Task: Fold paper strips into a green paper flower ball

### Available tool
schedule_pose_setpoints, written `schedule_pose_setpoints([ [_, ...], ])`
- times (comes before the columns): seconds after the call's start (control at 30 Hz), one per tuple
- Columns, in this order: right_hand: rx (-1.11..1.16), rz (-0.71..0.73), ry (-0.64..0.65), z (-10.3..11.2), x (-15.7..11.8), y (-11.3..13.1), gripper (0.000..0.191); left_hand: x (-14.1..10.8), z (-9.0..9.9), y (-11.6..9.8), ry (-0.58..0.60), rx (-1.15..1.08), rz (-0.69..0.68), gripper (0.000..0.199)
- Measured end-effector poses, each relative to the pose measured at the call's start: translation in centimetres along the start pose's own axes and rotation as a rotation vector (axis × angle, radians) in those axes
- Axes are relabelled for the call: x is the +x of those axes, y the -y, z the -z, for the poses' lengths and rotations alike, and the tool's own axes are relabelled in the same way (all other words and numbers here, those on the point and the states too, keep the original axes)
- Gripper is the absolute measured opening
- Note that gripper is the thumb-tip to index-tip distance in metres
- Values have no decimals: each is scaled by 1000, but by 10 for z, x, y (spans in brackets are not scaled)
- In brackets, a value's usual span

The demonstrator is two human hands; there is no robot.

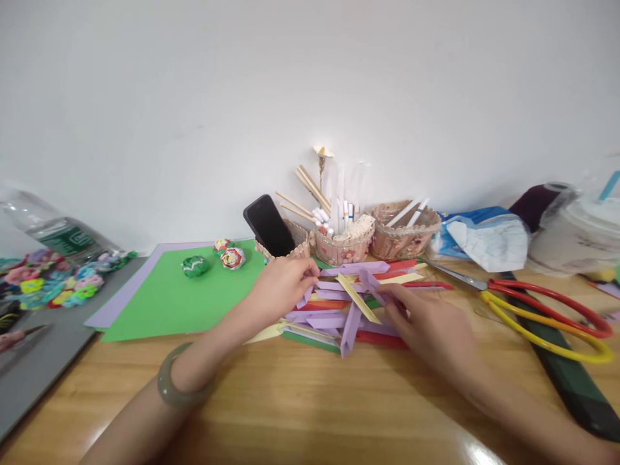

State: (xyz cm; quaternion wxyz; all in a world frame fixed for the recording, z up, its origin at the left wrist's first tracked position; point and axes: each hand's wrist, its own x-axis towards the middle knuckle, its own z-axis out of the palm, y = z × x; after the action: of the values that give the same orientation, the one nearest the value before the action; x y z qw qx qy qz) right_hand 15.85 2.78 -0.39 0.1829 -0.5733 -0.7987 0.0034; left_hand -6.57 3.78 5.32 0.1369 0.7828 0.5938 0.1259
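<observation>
A pile of folded paper strips [329, 320] in lilac, yellow, red and green lies on the wooden table. My right hand [431, 323] comes in from the right, its thumb and fingers pinching the end of a lilac paper strip [369, 281] over the pile. Just left of that strip, a yellow folded strip [358, 298] lies slanted across the others. My left hand [283, 284], with a bangle on its wrist, is at the pile's left end. Its fingers are curled together, and what they hold, if anything, is hidden.
Green paper [169, 297] bears several small paper balls [194, 265]. Behind the strips stand decorated baskets [405, 232] and a phone [271, 226]. Scissors [547, 310] lie at the right, near a plastic cup [576, 232]. A bottle [58, 229] leans at the left.
</observation>
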Motion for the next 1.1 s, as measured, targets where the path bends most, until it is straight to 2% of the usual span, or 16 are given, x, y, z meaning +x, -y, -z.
schedule_pose_setpoints([
  [0.13,-89,67,34,0,0,4,25,0,2,4,60,189,-24,25],
  [0.3,-79,113,19,-1,0,4,26,-3,3,13,131,479,35,29],
  [0.43,-67,140,0,-3,-1,5,26,-4,-1,14,186,523,61,27],
  [0.6,-85,155,5,-4,-3,6,25,-2,-4,5,234,556,100,28],
  [0.8,-62,160,30,-3,-2,6,23,-2,-6,0,264,570,79,29],
  [1.0,11,150,46,-2,-2,5,22,-15,14,-14,251,610,96,33],
  [1.1,81,150,25,-2,-1,5,22,-23,27,-20,227,653,187,35],
])
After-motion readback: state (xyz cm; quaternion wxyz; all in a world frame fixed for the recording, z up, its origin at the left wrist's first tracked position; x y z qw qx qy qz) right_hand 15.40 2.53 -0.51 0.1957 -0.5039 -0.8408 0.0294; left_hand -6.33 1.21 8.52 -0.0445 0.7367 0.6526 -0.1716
